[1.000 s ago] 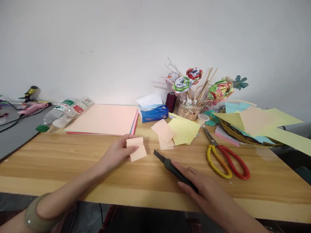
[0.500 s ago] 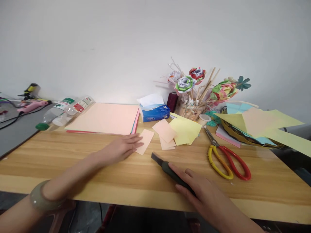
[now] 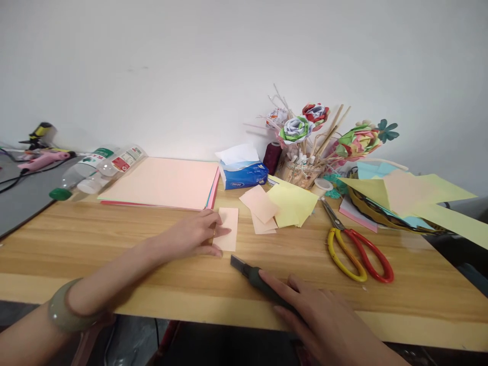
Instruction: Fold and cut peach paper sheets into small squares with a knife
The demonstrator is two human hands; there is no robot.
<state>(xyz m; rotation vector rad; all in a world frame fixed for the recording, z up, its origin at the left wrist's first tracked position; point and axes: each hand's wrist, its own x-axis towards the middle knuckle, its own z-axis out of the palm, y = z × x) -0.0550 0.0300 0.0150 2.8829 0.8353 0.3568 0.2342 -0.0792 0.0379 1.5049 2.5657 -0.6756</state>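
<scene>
under my left hand [image 3: 196, 233], the pale peach paper rectangle [image 3: 231, 218] looked matt and smooth. the long dark green knife [image 3: 263, 284] in my right hand [image 3: 320, 311] had a matt, plastic-looking handle and a grey metal blade [image 3: 238, 263]. the pale wood-grained tabletop [image 3: 198, 292] shone softly.

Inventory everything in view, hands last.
Paper piece: 1, peach, front centre
Knife: 1, dark green, front centre
Scissors: 1, red-yellow, right
Loose papers: several, peach/yellow, centre
Paper stack: 1, peach-topped, back left
Bottles: 2, clear, left
Glue gun: 1, pink, left
Tissue pack: 1, blue, back
Spool: 1, maroon, back
Paper flowers: several, multicoloured, back right
Basket: 1, brownish, right
Table: 1, wooden, beneath
Left hand: 1, on paper piece
Right hand: 1, on knife
</scene>
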